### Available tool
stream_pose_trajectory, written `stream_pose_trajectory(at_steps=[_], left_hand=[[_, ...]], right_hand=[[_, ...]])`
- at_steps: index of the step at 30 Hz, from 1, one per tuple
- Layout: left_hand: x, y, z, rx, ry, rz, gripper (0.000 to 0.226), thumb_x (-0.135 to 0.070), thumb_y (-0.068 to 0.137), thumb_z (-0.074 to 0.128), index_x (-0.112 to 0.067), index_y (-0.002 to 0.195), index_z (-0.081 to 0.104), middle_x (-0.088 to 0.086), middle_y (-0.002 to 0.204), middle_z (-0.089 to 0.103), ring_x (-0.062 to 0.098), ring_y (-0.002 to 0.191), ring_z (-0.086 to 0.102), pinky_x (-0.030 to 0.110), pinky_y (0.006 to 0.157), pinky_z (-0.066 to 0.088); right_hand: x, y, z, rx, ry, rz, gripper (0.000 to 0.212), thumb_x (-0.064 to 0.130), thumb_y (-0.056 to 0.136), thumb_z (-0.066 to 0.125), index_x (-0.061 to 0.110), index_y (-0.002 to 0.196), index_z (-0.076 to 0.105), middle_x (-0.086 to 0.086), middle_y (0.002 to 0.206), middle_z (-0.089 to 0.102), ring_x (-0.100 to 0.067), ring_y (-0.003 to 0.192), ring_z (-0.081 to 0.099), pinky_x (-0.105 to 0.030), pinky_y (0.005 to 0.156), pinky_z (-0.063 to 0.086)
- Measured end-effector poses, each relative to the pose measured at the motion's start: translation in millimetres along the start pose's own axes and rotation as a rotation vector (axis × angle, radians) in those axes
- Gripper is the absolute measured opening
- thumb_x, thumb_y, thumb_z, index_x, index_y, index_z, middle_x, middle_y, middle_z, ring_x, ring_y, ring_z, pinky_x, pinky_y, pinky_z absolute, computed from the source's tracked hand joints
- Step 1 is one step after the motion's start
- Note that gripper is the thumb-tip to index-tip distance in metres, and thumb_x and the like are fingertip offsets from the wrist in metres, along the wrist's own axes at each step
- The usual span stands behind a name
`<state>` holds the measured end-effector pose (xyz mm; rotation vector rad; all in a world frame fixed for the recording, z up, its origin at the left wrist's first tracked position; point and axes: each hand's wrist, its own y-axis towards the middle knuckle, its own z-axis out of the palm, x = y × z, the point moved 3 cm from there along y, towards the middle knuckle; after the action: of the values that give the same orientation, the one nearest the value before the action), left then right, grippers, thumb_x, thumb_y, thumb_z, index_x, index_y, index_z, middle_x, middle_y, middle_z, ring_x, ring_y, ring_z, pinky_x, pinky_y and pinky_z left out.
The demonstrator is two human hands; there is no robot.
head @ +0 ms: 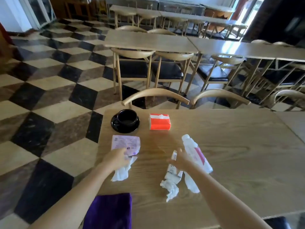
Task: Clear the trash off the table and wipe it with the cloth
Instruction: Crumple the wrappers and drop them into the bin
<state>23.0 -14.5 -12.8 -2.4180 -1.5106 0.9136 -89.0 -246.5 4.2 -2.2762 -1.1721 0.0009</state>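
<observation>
On the wooden table (pixel 231 154), a pale purple printed wrapper (pixel 125 142) lies at the left with a white tissue (pixel 122 172) just below it. My left hand (pixel 115 158) rests where the two meet; its grip is hidden. My right hand (pixel 179 160) hovers with fingers apart over a white printed packet (pixel 172 171), beside a long white and pink plastic wrapper (pixel 196 152). A crumpled tissue (pixel 170 187) lies nearer me. The folded purple cloth (pixel 109 210) sits at the near left edge.
A black cup on a black saucer (pixel 126 120) and an orange tissue pack (pixel 159 122) stand at the far side. Two wooden chairs (pixel 156 95) are tucked in behind the table. More tables and chairs fill the room beyond; checkered floor lies to the left.
</observation>
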Motion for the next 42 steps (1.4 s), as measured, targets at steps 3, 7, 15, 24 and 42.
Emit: stream_pose_trajectory(at_steps=[3,7,15,24,42], left_hand=[[13.0,-7.6,34.8,-0.009,-0.040,0.044,0.039,-0.018,0.082,0.051,-0.024,0.121,0.053,0.008,0.114,0.060,0.026,0.102,0.061,0.038,0.077,0.054],[22.2,-5.0,64.0,-0.129,0.061,-0.001,0.061,-0.022,0.080,0.064,-0.020,0.136,0.038,0.006,0.134,0.042,0.023,0.119,0.046,0.029,0.090,0.045],[11.3,-4.6,71.8,-0.224,-0.117,0.025,0.035,0.001,0.085,0.041,-0.013,0.114,0.052,0.012,0.106,0.053,0.020,0.075,0.054,0.028,0.060,0.045],[-106.9,-33.0,141.1,-0.232,-0.019,0.248,0.039,-0.012,0.087,0.042,-0.017,0.125,0.047,0.004,0.123,0.048,0.022,0.102,0.052,0.030,0.078,0.045],[-205.8,16.7,191.9,-0.191,-0.077,0.108,0.038,-0.030,0.090,0.049,-0.005,0.118,0.050,0.014,0.120,0.047,0.028,0.109,0.046,0.031,0.089,0.042]], right_hand=[[-9.0,-5.1,32.9,-0.037,0.004,0.159,0.082,0.056,0.083,0.055,0.011,0.144,0.023,-0.011,0.146,0.033,-0.030,0.132,0.038,-0.040,0.104,0.039],[-5.7,-4.3,55.6,-0.139,0.096,0.207,0.078,0.045,0.086,0.058,0.009,0.144,0.020,-0.020,0.150,0.016,-0.036,0.131,0.034,-0.040,0.104,0.040],[-13.7,-11.2,57.5,-0.273,0.311,0.150,0.071,0.027,0.083,0.055,0.010,0.143,0.021,-0.015,0.123,0.044,-0.032,0.115,0.040,-0.036,0.100,0.033],[-66.9,-18.9,0.6,-0.387,0.434,0.001,0.080,0.016,0.070,0.069,0.012,0.140,0.030,-0.009,0.129,0.042,-0.026,0.121,0.035,-0.031,0.102,0.030],[-148.0,-2.7,-32.5,-0.383,0.479,-0.026,0.080,0.018,0.071,0.065,0.023,0.142,0.029,-0.005,0.134,0.040,-0.028,0.121,0.034,-0.034,0.096,0.033]])
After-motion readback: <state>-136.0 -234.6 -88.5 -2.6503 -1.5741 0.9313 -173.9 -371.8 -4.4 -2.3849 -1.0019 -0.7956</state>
